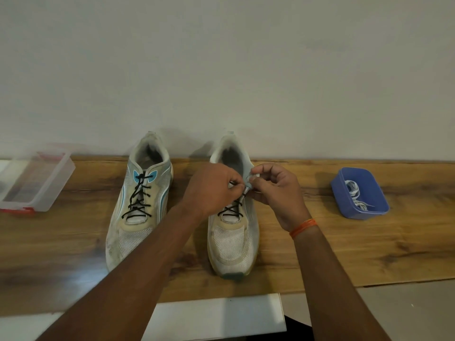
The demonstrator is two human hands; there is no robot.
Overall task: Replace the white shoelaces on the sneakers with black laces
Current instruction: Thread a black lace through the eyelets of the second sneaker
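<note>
Two worn white sneakers stand side by side on the wooden table (344,254), toes toward me. The left sneaker (138,205) is laced to the top with a black lace (138,200). On the right sneaker (232,237) a black lace (231,210) crosses the lower eyelets. My left hand (211,190) pinches that lace over the upper eyelets. My right hand (275,193) pinches the shoe's upper eyelet edge at the same spot. The fingers hide the lace end. White laces (354,195) lie in a blue tub (366,210) to the right.
A clear plastic box with red clips (37,183) sits at the table's left end. A white wall rises right behind the shoes. A white panel (221,316) lies below the table's front edge.
</note>
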